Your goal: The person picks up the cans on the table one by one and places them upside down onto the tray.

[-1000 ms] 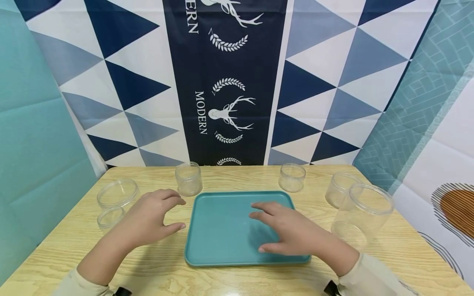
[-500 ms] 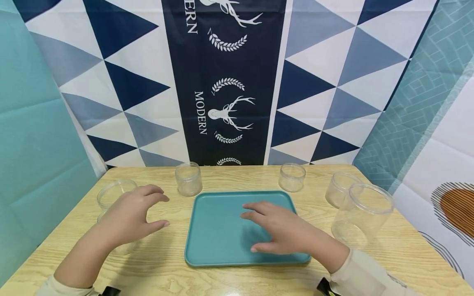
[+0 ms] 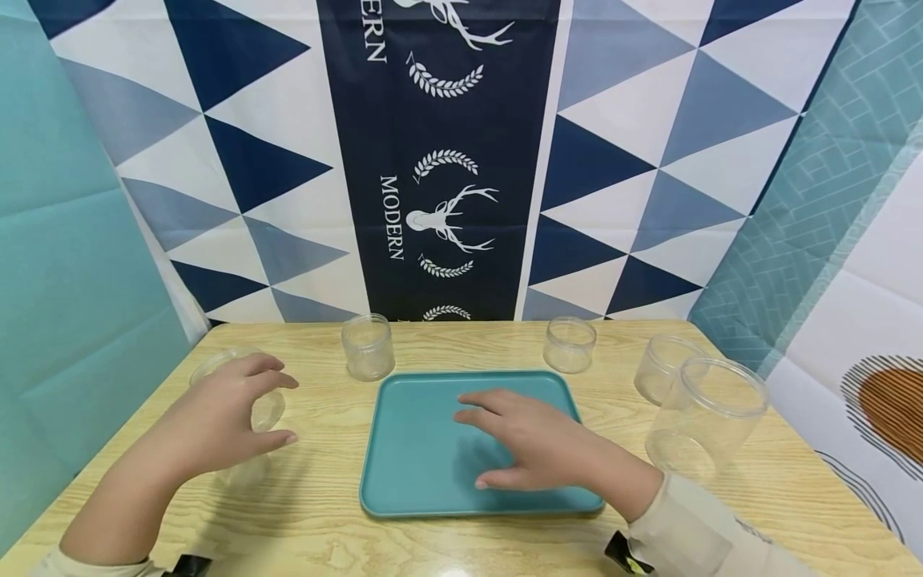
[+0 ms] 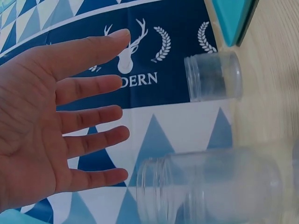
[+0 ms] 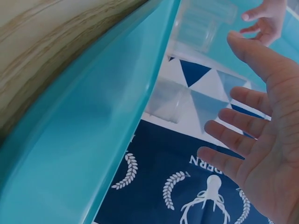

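My left hand (image 3: 219,421) hovers over the left of the table, fingers spread and nothing in it. Beneath and behind it are a wide clear plastic jar (image 3: 216,362) and a smaller clear jar (image 3: 268,410), both partly hidden by the hand. In the left wrist view its palm and straight fingers show, with a big clear jar (image 4: 219,186) and a smaller jar (image 4: 212,77) beyond the fingertips. Over the teal tray (image 3: 418,433) hangs my right hand (image 3: 530,441), its fingers relaxed and holding nothing. Its shadow falls on the tray's bare surface.
Behind the tray's left corner stands a clear jar (image 3: 368,349); a shorter clear jar (image 3: 570,346) is behind its right corner. On the right side a medium jar (image 3: 663,370) sits behind a tall jar (image 3: 707,421). A patterned cloth (image 3: 440,160) hangs behind the wooden table (image 3: 324,537).
My left hand has moved left, now covering more of the left jars. My right hand has drifted a little left above the tray. The tray and jars have stayed in place.
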Available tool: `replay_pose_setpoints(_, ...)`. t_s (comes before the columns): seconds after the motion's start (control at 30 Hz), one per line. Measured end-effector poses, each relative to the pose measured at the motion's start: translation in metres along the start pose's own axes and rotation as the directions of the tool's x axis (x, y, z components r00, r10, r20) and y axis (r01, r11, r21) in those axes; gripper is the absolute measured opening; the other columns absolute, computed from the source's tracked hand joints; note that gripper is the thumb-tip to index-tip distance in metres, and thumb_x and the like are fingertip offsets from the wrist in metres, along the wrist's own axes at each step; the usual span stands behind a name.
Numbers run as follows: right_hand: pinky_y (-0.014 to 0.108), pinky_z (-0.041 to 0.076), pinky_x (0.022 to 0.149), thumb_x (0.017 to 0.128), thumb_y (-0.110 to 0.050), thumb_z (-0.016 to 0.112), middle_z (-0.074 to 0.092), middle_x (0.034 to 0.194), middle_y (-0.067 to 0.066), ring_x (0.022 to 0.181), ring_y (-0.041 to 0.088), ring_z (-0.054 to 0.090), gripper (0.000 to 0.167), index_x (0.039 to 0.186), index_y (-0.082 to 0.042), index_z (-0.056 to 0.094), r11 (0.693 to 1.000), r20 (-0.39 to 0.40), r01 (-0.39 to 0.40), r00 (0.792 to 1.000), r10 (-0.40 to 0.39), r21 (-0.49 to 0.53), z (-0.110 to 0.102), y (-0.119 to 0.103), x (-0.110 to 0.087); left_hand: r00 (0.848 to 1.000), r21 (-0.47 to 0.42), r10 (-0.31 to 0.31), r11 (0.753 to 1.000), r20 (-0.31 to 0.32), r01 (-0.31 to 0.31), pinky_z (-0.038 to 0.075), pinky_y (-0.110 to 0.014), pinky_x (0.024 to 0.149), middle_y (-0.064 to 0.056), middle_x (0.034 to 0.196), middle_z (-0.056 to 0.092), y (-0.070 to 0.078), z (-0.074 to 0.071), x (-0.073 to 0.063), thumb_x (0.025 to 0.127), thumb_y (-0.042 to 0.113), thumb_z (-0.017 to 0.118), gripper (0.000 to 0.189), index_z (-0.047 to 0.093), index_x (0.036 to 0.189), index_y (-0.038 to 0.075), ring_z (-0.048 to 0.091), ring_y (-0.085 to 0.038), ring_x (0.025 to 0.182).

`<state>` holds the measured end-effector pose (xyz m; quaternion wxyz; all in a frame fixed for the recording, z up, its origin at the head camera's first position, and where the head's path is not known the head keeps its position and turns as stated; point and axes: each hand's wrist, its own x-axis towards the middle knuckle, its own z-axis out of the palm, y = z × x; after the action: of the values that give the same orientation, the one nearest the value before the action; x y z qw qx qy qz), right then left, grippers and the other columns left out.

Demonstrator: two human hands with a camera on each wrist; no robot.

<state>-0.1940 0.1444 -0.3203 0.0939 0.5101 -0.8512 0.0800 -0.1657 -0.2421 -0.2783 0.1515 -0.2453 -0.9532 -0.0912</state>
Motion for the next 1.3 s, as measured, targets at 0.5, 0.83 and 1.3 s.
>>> replay_pose_setpoints(0.5,0.039,0.042,0.105,0.085,-0.052,0.070,0.043,0.148,0.011,0.133,0.024,0.043,0.071,0.141,-0.013,0.048,0.999,0.062,0.045,0.997,-0.045,0.004,0.006,-0.007,0.024,0.999,-0.013,-0.036,0.999,0.004,0.036,0.046,-0.057,0.088,-0.021,0.119,0.058,-0.021,-0.001,-0.014,0.060,0.030,0.092,0.056,0.070,0.107,0.010,0.053,-0.044,0.109)
replay_pose_setpoints(0.83,0.038,0.039,0.108,0.086,-0.052,0.069,0.039,0.151,0.009,0.136,0.023,0.040,0.072,0.142,-0.013,0.046,0.998,0.086,0.057,0.995,-0.059,0.015,0.010,-0.013,0.041,0.998,-0.019,-0.059,0.998,0.014,0.059,0.046,-0.058,0.088,-0.021,0.118,0.058,-0.032,-0.001,-0.020,0.060,0.029,0.092,0.060,0.069,0.110,0.007,0.052,-0.045,0.111)
replay_pose_setpoints(1.3,0.038,0.039,0.108,0.086,-0.050,0.069,0.038,0.151,0.009,0.136,0.024,0.040,0.071,0.142,-0.013,0.047,0.996,0.074,0.074,0.994,-0.077,0.040,0.017,-0.016,0.059,0.990,-0.008,-0.109,0.994,0.090,0.111,0.051,-0.053,0.077,-0.019,0.113,0.058,-0.042,0.002,-0.026,0.055,0.029,0.094,0.070,0.067,0.114,0.003,0.058,-0.041,0.098)
